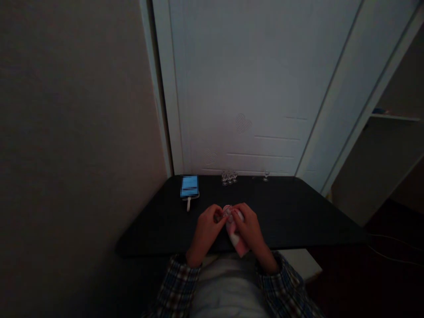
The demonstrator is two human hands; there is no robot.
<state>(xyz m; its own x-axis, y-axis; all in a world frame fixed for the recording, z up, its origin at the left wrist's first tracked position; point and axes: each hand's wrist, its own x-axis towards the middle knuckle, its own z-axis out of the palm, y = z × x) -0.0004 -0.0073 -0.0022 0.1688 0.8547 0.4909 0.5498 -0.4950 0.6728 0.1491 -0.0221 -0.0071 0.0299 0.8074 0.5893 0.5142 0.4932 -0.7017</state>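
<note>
Evidently, the white panelled door (251, 79) is the biggest thing about, rising just behind the rear edge of the worktop (281, 221) and closing off any reach beyond it. A plain wall (73, 132) hems in the left side. The worktop itself is dark, with cut-off rear corners, and a pale panel (298, 260) shows below its front edge, right of the middle.

Both forearms, in checked sleeves, come over the front edge, and the hands meet above the worktop's middle, near that edge. The right hand (247, 221) is clamped on a pink-and-white cloth (236, 238), which hangs from under its fingers toward the front edge. The left hand (208, 223) brings its thumb and fingertips together against the cloth's upper end, where a small clear piece (228, 212) seems to sit; whether they pinch it I cannot tell, since the fingers hide most of it. Meeting this closely probably lets one hand steady while the other works finely, with the cloth bunched for control.

Near the rear left corner lies a device with a lit screen (190, 186), perhaps set aside there to stay visible; its white cable (188, 204) points toward the left hand and could snag a sleeve. Smaller again, a cluster of clear glasses (229, 177) stands by the middle of the rear edge, seemingly grouped away from the elbows. One lone glass (266, 176) stands apart, toward the rear right corner.
</note>
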